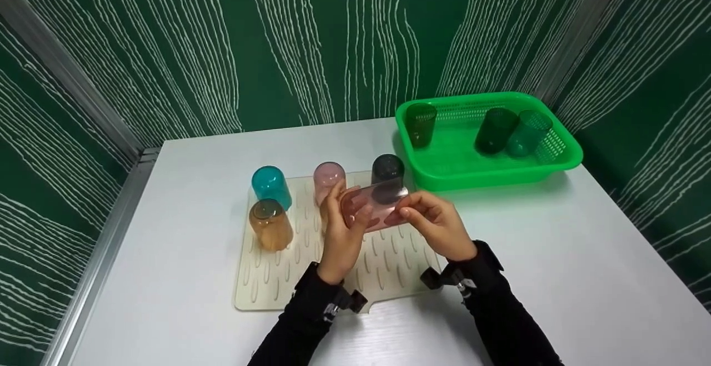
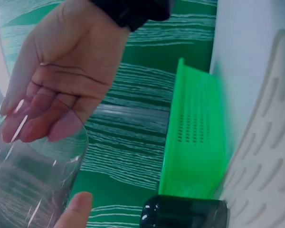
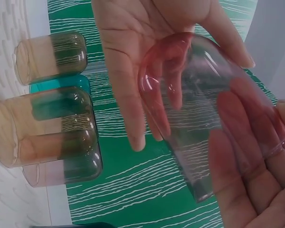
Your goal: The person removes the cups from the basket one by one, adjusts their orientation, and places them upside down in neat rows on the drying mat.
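Observation:
A see-through pink glass (image 1: 383,206) is held on its side above the mat. My left hand (image 1: 340,246) grips its closed end, thumb on the near side and fingers behind. At the other end my right hand (image 1: 441,227) pinches the rim between thumb and fingers. Through the clear wall in the left wrist view, right-hand fingers (image 2: 40,121) show at the mouth. Below, upside-down glasses stand on the mat: teal (image 1: 271,185), amber (image 1: 271,227), pink (image 1: 329,177) and black (image 1: 387,166). Another amber glass (image 3: 47,126) is mostly hidden behind my left hand in the head view.
The cream draining mat (image 1: 266,294) with raised ridges lies on a white table (image 1: 166,277). A green basket (image 1: 489,180) stands at the back right, holding a brownish glass (image 1: 420,127), a dark glass (image 1: 493,130) and a teal glass (image 1: 530,133). Green patterned walls (image 1: 333,49) enclose the table.

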